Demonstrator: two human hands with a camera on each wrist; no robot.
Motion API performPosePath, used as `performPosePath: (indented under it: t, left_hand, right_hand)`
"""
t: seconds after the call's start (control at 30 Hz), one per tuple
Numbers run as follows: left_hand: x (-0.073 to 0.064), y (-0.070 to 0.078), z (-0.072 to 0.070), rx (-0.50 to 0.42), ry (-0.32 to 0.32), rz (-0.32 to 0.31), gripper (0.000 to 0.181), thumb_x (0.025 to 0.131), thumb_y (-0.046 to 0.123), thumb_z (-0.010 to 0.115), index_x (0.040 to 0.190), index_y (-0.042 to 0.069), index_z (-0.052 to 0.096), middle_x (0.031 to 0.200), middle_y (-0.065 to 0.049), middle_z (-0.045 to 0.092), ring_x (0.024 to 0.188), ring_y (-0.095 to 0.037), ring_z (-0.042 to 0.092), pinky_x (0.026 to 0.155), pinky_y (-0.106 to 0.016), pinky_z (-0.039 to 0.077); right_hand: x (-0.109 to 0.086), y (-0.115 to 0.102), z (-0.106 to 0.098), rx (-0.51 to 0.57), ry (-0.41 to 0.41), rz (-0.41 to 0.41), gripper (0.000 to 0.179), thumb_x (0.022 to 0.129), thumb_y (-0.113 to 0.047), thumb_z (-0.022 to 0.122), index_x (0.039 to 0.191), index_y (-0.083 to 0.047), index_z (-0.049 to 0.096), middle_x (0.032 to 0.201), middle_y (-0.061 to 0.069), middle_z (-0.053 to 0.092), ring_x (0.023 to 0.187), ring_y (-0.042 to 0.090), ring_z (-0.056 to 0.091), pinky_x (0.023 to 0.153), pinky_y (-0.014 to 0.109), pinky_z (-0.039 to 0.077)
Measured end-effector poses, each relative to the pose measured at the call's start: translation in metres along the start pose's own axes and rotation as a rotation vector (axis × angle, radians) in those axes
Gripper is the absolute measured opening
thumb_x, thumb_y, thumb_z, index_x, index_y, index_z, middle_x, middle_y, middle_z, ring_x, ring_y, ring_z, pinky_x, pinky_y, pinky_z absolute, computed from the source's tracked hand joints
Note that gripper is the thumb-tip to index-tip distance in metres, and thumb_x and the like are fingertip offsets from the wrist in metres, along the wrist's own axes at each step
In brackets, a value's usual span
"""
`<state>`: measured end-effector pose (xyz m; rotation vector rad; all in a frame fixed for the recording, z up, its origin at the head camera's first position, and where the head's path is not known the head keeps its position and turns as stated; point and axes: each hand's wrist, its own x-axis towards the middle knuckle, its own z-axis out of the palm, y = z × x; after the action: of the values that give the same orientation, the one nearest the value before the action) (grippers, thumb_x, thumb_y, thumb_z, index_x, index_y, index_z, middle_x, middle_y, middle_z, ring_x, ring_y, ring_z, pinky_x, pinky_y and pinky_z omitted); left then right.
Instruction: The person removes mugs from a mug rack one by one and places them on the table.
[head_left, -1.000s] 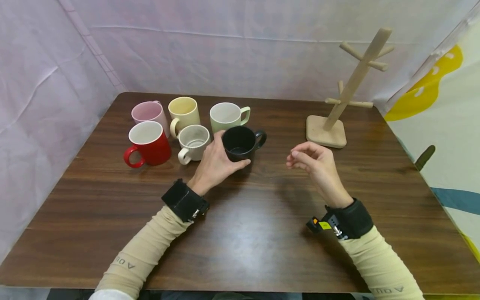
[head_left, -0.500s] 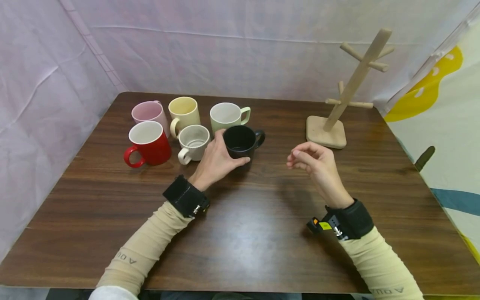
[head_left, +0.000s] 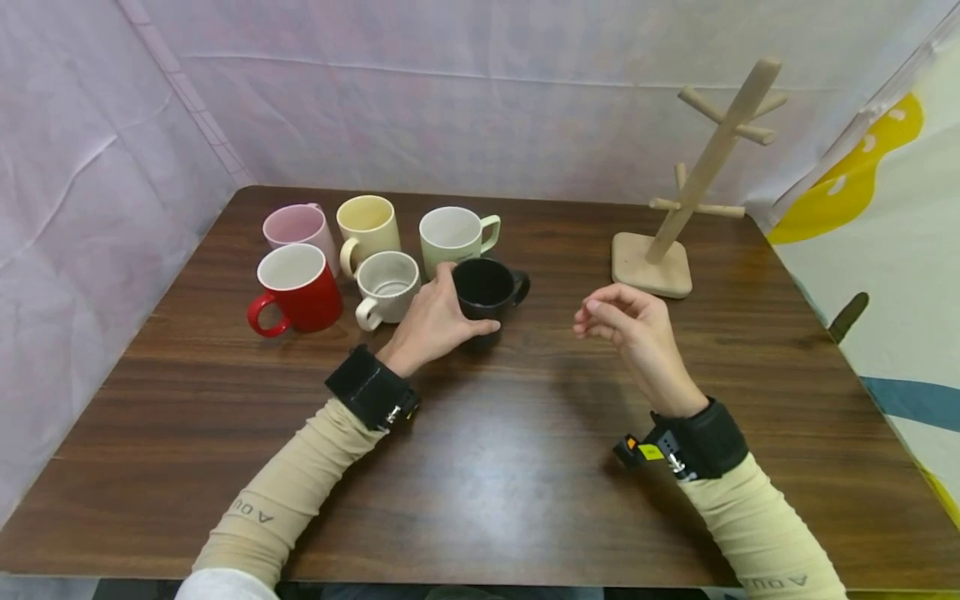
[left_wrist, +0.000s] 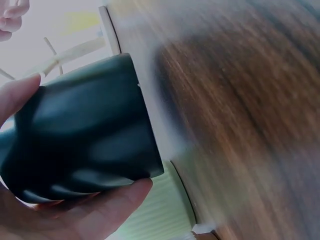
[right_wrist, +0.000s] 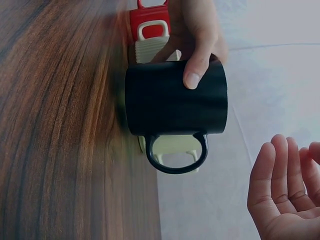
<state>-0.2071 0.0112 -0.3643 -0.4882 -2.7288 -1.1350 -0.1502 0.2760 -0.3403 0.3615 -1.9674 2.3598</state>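
My left hand [head_left: 435, 321] grips a black mug [head_left: 486, 287] around its side. The thumb lies on the near side of the mug and the fingers wrap the far side. In the left wrist view the black mug [left_wrist: 85, 130] shows its dark wall just above the wood. Its handle [right_wrist: 177, 167] points away from the left hand, toward the right one, in the right wrist view. My right hand [head_left: 626, 329] hovers over the table to the right of the mug, holding nothing, fingers loosely bent. A light grey mug [head_left: 388, 287] stands just left of the left hand.
Behind stand a pale green mug [head_left: 452, 237], a yellow mug [head_left: 378, 229] and a pink mug [head_left: 303, 225]. A red mug [head_left: 307, 296] is at the left. A wooden mug tree [head_left: 690, 187] with bare pegs stands at the back right of the brown table [head_left: 487, 483].
The left hand has shifted the black mug slightly to the right and toward me, with its handle a little lower in view. The right hand has stayed still.
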Motion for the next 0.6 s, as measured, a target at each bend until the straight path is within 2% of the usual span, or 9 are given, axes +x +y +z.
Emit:
performPosePath:
  t: [0.37,0.6]
  left_hand:
    - [0.0019,-0.0037,0.0015,0.031,-0.020,-0.048,0.089,0.073,0.034,0.092,0.134,-0.004,0.040,0.115,-0.031,0.065,0.106,-0.044,0.065,0.087,-0.051,0.052]
    - [0.0035,-0.0043,0.0006,0.054,-0.022,-0.049,0.089,0.073,0.037,0.091,0.133,-0.004,0.041,0.109,-0.031,0.066,0.101,-0.044,0.067,0.082,-0.052,0.053]
  right_hand:
    - [-0.0005,0.0023,-0.0013,0.006,-0.004,-0.006,0.009,0.100,0.000,0.060,0.095,0.001,0.067,0.084,0.012,0.069,0.074,0.020,0.069,0.073,0.034,0.059]
    - [0.0009,0.0042,-0.0009,0.013,-0.007,-0.005,0.009,0.100,0.001,0.060,0.094,0.001,0.067,0.084,0.012,0.069,0.074,0.020,0.069,0.073,0.033,0.059]
